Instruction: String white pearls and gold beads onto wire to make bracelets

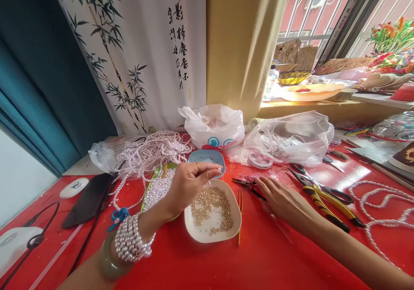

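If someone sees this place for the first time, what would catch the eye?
Probably the bright red table, with the white dish of golden beads near the picture's middle, by the left hand. Next, likely the heap of pale bead strands farther back on the left, and the bamboo-painted hanging behind the table.

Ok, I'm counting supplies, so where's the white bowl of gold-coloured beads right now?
In the head view, the white bowl is just below centre on the red tabletop, nearer than the blue dish, left of the right hand.
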### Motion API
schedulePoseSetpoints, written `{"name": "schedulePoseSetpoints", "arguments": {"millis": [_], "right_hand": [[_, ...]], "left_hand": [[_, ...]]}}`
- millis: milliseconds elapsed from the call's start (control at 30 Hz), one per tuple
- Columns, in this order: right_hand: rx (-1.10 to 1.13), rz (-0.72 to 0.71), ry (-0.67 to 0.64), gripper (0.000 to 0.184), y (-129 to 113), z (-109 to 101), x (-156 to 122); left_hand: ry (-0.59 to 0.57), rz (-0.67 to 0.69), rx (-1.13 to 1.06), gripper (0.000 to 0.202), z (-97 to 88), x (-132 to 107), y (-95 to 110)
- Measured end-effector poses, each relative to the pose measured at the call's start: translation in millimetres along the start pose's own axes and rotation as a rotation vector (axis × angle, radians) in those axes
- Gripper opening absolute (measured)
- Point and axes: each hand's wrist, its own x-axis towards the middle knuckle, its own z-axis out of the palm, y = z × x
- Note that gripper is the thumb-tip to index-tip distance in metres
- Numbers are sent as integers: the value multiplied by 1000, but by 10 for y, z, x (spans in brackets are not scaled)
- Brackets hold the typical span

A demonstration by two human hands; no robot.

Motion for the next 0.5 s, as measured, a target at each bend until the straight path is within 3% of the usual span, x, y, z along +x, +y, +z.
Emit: {"name": "schedulePoseSetpoints", "arguments": {"millis": [100, 200, 367, 500], "right_hand": [[268, 268, 33, 41, 87, -153, 123], [901, 566, 86, 36, 126, -315, 253], [1565, 523, -2, 35, -102, -468, 422], [1752, 391, -130, 18, -394, -521, 505]], "left_hand": [[-18, -40, -21, 20, 5, 5, -19], [-49, -27, -28, 19, 6, 19, -45], [-59, -73, -94, 21, 13, 56, -137], [-13, -76, -143, 18, 4, 87, -197]]}}
